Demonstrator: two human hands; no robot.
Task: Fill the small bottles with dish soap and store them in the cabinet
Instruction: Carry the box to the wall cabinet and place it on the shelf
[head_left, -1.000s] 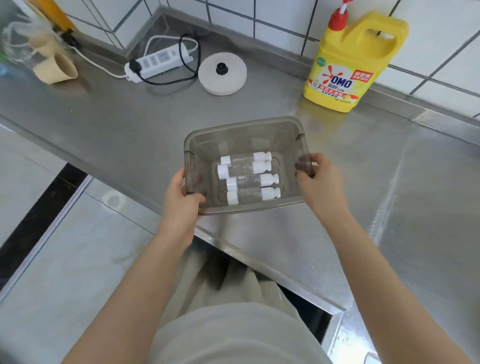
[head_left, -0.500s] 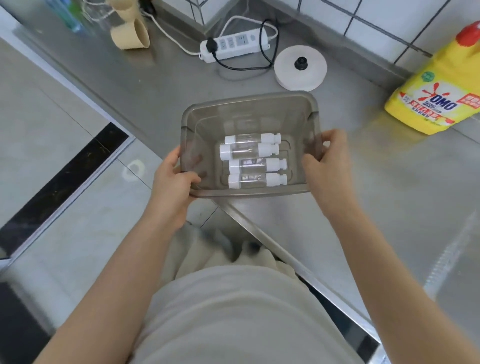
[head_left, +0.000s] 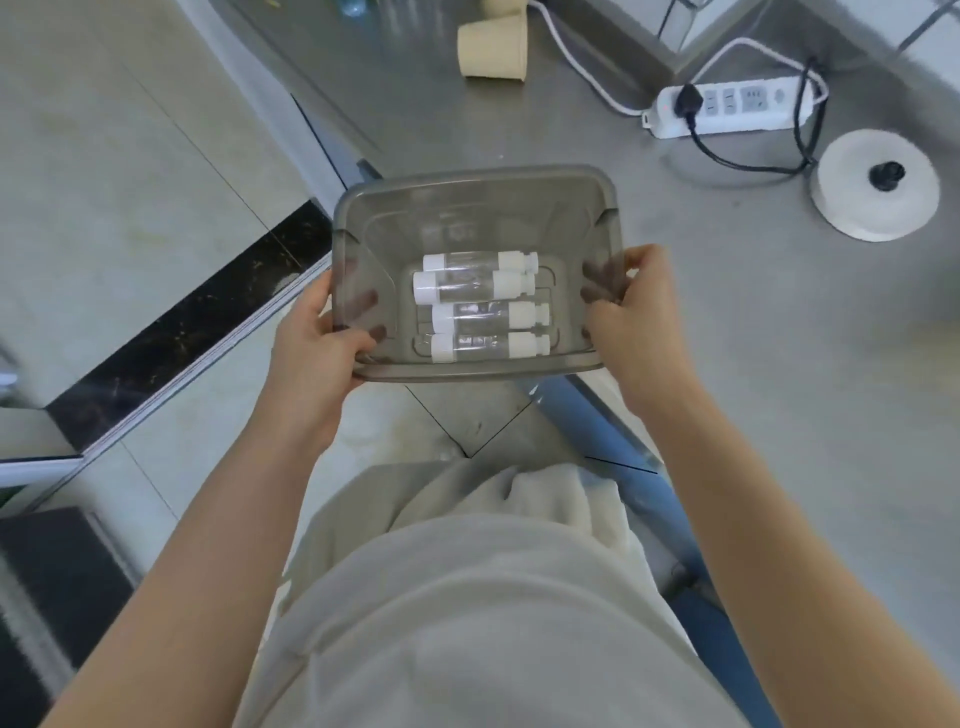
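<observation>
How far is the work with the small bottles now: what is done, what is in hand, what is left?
Done: four capped small bottles lie side by side in the grey bin; whether they hold soap cannot be told. In hand: the left hand and right hand grip the bin's sides, holding it beyond the steel counter edge. Left: putting it in the cabinet, which is not in view.

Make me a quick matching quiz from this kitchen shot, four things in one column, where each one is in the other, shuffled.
1. small bottles
2. paper cup
3. power strip
4. bin

A. held by the left hand and right hand
B. lying on its side on the counter
C. lying inside the bin
D. has a black plug in it

Pairs: 1-C, 2-B, 3-D, 4-A
</observation>
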